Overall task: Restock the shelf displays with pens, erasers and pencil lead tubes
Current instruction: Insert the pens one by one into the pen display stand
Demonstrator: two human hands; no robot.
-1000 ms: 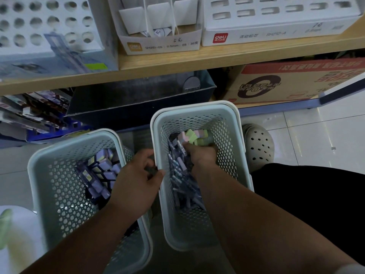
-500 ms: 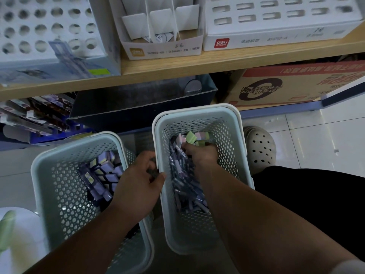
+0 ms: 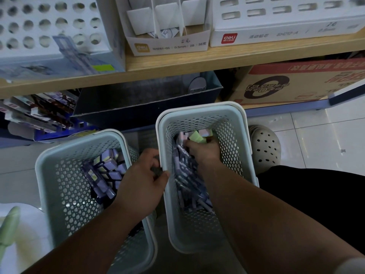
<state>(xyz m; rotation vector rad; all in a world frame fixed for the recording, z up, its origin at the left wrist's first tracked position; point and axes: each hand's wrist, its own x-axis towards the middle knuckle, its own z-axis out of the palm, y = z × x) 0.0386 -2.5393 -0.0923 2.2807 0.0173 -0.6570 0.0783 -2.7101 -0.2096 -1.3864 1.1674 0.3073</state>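
Observation:
Two pale perforated baskets stand on the floor below the shelf. The left basket [image 3: 47, 175] holds purple lead tube packs [image 3: 106, 173]. The right basket [image 3: 243, 147] holds a heap of purple pens [image 3: 187, 190] and pastel erasers [image 3: 197, 136] at its far end. My left hand [image 3: 142, 184] grips the left rim of the right basket, thumb over the edge. My right hand [image 3: 203, 151] is deep in the right basket, fingers curled down among the pens and erasers; what they hold is hidden.
On the wooden shelf [image 3: 177, 60] stand a white display with round holes [image 3: 49, 26], a compartment box [image 3: 167, 26] and a slotted white display [image 3: 286, 18]. Below lie a dark open box [image 3: 138, 103], a cardboard carton [image 3: 296, 82] and packaged stationery [image 3: 35, 113]. A beige clog [image 3: 264, 147] sits beside the right basket.
The view has shifted slightly; both hands keep their places, the right hand's fingers working a little among the pens and erasers.

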